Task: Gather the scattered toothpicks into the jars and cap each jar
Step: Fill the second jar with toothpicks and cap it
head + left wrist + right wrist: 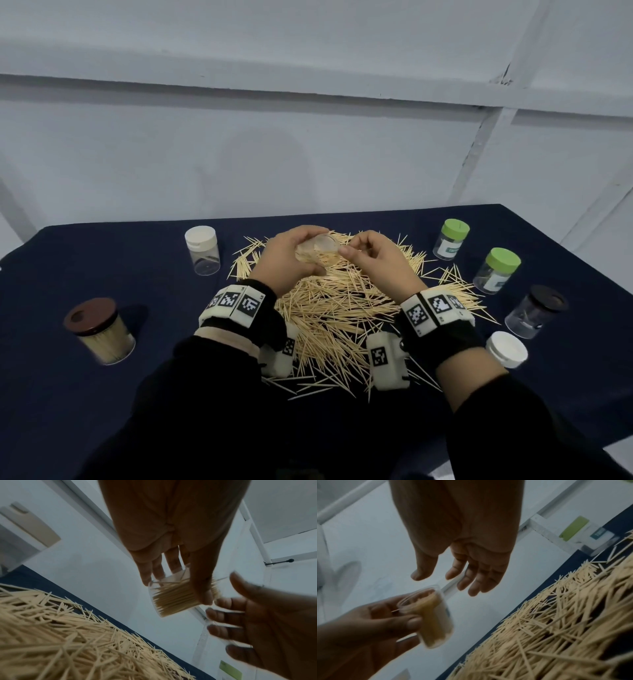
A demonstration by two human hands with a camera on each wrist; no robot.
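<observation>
Left hand (291, 255) grips a clear, uncapped jar (317, 251) of toothpicks, tilted above the toothpick pile (335, 308). Right hand (371, 258) hovers beside the jar's mouth, fingers relaxed, holding nothing.

This looks like a staged recording booth rather than a home or kitchen. Plain pale grey wall panels (308, 154) with white framing strips close in the far side, bare of any furnishing. A table draped in dark navy cloth (68, 394) fills the near ground. Both wrists wear white blocks printed with black-and-white square marker codes (236, 301), the gear of a motion-capture or data-collection setup.
</observation>
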